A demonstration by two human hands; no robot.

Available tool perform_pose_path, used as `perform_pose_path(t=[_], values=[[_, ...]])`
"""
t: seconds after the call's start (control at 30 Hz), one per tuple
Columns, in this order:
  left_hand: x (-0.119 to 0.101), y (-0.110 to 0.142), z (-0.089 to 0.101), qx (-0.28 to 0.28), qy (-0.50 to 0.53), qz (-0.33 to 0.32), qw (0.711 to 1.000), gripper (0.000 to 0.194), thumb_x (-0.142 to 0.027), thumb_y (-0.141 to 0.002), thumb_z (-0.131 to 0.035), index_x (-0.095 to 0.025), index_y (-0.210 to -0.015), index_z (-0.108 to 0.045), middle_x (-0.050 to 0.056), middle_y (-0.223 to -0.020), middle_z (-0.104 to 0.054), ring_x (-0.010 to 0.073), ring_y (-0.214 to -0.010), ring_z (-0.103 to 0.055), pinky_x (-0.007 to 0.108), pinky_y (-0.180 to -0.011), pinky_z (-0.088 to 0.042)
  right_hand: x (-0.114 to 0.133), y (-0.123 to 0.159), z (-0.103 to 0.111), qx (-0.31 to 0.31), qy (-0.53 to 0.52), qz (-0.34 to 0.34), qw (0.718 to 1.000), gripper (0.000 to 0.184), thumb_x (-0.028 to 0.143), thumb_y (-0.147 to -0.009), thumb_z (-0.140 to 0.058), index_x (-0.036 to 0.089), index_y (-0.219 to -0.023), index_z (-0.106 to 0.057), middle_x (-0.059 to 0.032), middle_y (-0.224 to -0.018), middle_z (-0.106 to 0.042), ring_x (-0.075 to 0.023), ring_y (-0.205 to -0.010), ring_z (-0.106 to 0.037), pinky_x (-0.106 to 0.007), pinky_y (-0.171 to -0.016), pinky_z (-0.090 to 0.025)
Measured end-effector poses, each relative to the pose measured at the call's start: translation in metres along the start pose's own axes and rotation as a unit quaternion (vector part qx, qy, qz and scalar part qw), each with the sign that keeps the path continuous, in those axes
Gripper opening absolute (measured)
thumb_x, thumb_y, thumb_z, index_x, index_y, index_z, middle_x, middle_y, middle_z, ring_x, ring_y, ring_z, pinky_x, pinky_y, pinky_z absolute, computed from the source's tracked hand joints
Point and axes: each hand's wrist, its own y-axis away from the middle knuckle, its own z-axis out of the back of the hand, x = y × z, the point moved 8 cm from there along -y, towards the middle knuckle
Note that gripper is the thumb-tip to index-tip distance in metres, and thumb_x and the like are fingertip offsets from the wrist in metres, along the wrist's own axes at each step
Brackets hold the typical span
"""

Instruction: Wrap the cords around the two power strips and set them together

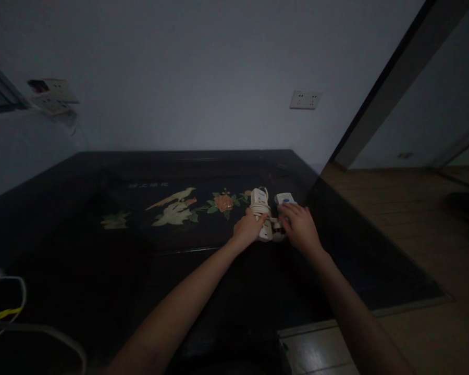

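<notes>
Head view: how were the 2 hands set?

The left hand [248, 229] was curled around a white power strip [259, 196], thumb over its wound cord [260, 208], probably to keep the coils from slackening.

And the right hand [300, 224]?

Half curled, fingers over a white block [284, 197] just beside the strip. Whether it gripped that or the plug [276, 225] between the hands, I couldn't tell.

Where was the strip?

On or just above the black tabletop [203, 167], right of the painted flowers [223, 203], perhaps so both hands could reach. A wall socket [305, 99] sat beyond.
</notes>
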Motion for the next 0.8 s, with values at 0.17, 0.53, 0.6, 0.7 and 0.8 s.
perform_pose_path(t=[0.17, 0.53, 0.6, 0.7, 0.8], values=[[-0.005, -0.001, -0.001, 0.007, -0.003, -0.009, 1.0, 0.06, -0.062, -0.088, -0.034, -0.012, -0.12, -0.044, 0.024, -0.113, -0.064, 0.0378, -0.104, -0.063, 0.042, -0.08, -0.046, -0.049, 0.009, -0.009, -0.025, -0.072, -0.155, 0.985, 0.053, 0.037, -0.089, -0.049, 0.012, -0.136, -0.048, -0.0207, -0.138, -0.049, -0.0328, -0.121, -0.051, -0.046, -0.097, -0.044], [0.007, -0.006, -0.01, 0.094, 0.021, -0.032, 0.995, 0.076, -0.073, -0.084, -0.029, -0.011, -0.125, -0.046, 0.013, -0.082, -0.073, 0.0224, -0.055, -0.068, 0.032, -0.065, -0.047, -0.059, 0.004, -0.024, -0.035, -0.218, -0.131, 0.967, 0.054, 0.038, -0.083, -0.053, 0.015, -0.133, -0.052, -0.0149, -0.133, -0.056, -0.0285, -0.122, -0.052, -0.044, -0.103, -0.041], [0.012, -0.009, -0.009, 0.107, 0.032, -0.035, 0.993, 0.085, -0.076, -0.082, -0.029, -0.009, -0.133, -0.04, 0.011, -0.072, -0.072, 0.0224, -0.054, -0.067, 0.032, -0.064, -0.047, -0.063, 0.004, -0.024, -0.03, -0.23, -0.135, 0.963, 0.054, 0.04, -0.084, -0.053, 0.016, -0.132, -0.052, -0.0143, -0.133, -0.056, -0.0285, -0.121, -0.053, -0.045, -0.102, -0.041], [0.017, -0.011, -0.004, 0.107, 0.036, -0.035, 0.993, 0.096, -0.076, -0.082, -0.03, -0.004, -0.145, -0.024, 0.009, -0.064, -0.071, 0.024, -0.062, -0.069, 0.031, -0.067, -0.047, -0.067, 0.005, -0.022, -0.025, -0.24, -0.141, 0.96, 0.054, 0.043, -0.084, -0.053, 0.018, -0.132, -0.053, -0.0131, -0.132, -0.057, -0.0284, -0.119, -0.055, -0.045, -0.1, -0.042], [0.016, -0.009, -0.003, 0.116, 0.031, -0.042, 0.992, 0.097, -0.074, -0.083, -0.029, -0.003, -0.148, -0.016, 0.008, -0.063, -0.071, 0.0246, -0.066, -0.07, 0.031, -0.068, -0.047, -0.069, 0.006, -0.017, -0.038, -0.253, -0.149, 0.955, 0.052, 0.043, -0.083, -0.054, 0.018, -0.129, -0.055, -0.0128, -0.129, -0.06, -0.0279, -0.115, -0.057, -0.045, -0.099, -0.043]])
